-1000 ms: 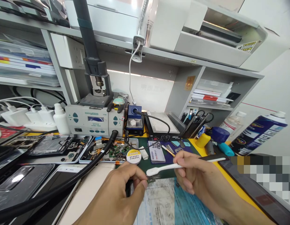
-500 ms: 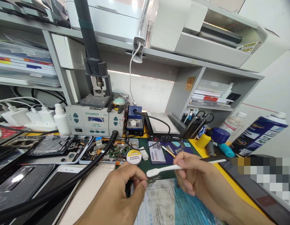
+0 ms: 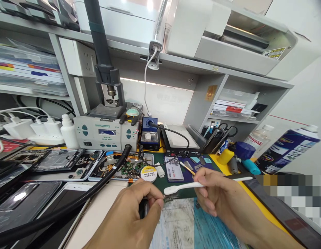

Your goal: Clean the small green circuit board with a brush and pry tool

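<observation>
My left hand (image 3: pixel 134 214) pinches a small circuit part (image 3: pixel 167 199) between thumb and forefinger, low in the middle of the view. My right hand (image 3: pixel 217 197) grips a white brush (image 3: pixel 183 187) by its handle, which sticks out to the right. The brush head hovers just above the small part, almost touching it. Both hands are over a printed mat (image 3: pixel 181 224) at the near edge of the bench.
A grey rework station (image 3: pixel 105 131) stands behind, with a thick black hose (image 3: pixel 79 202) running to the lower left. Opened phones (image 3: pixel 59 160), a tray of parts (image 3: pixel 124 167), a round solder tin (image 3: pixel 148 174), a spray can (image 3: pixel 287 147) and a tool holder (image 3: pixel 217 136) crowd the bench.
The view has drifted slightly. Both hands stay almost where they were, the brush head still held over the small part.
</observation>
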The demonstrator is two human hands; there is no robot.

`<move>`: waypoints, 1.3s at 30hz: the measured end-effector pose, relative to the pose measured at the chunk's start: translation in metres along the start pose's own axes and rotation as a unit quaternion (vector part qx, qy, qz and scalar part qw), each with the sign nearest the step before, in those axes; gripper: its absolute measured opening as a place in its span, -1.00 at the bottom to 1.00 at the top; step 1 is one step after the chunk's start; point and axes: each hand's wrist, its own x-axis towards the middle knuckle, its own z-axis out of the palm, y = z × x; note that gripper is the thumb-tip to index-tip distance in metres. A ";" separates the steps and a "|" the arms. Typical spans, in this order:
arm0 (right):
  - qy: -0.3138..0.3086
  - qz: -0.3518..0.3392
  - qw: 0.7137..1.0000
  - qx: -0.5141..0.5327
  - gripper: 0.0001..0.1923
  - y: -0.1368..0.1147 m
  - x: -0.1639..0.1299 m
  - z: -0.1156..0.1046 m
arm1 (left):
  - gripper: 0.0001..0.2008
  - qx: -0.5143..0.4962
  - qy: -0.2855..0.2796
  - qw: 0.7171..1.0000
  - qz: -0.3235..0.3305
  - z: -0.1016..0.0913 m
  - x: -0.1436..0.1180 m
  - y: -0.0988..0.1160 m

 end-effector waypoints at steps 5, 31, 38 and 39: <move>0.002 0.005 1.000 -0.002 -0.86 0.000 0.000 0.001 | -0.71 0.000 0.003 1.000 0.003 0.001 0.000 -0.002; -0.005 0.005 1.000 -0.014 -0.85 0.002 -0.001 0.002 | -0.72 -0.013 0.024 0.999 0.022 0.003 -0.001 -0.003; -0.009 0.004 1.000 -0.016 -0.82 0.001 0.001 0.002 | -0.69 -0.005 0.015 1.000 0.016 0.001 -0.001 0.001; -0.008 0.002 1.000 -0.014 -0.82 0.001 0.001 0.002 | -0.69 -0.002 0.014 1.000 0.015 0.000 -0.001 0.001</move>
